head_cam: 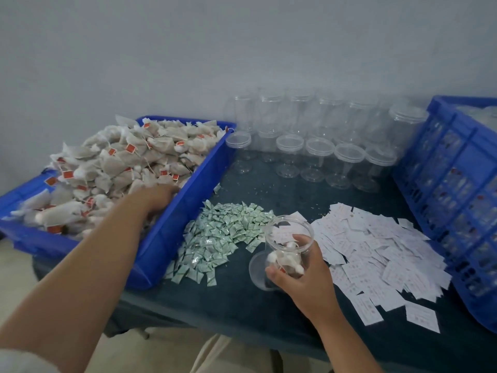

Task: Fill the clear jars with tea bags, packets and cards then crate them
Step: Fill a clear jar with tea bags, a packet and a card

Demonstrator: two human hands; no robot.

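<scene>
Jar [289, 238] sits in the right hand [301, 281], fingers and thumb curled round its lower wall. It is tilted, mouth up and leaning away from the wrist. Whether its base touches the table [242, 300] I cannot tell. A few tea bags lie in its bottom, just inside the fingers, and at least 1 red tag shows.

The left hand [157, 196] reaches into the blue tray [161, 238], well to the left of the right hand. Its fingertips are down among the tea bags [121, 162] at the tray's near wall. The hand is blurred and the fingers are half hidden, so I cannot tell how far it is closed or whether it has a bag.

Between the 2 hands lie the green packets [223, 232], just left of the jar. The white cards [376, 251] spread just right of the right hand. Beyond that hand, near the wall, stand the empty jars [317, 154]. The blue crate [457, 184] is further right, past the cards.

The step in hand looks like the 1st one, loading tea bags: the jar seems under half full, and no packet or card is plainly inside.

The next move calls for the left hand to close on a bag or 2, lift clear of the tray wall and cross over the packets to the jar's mouth. The right hand should keep the mouth turned toward it so strings and tags do not snag on the rim.
</scene>
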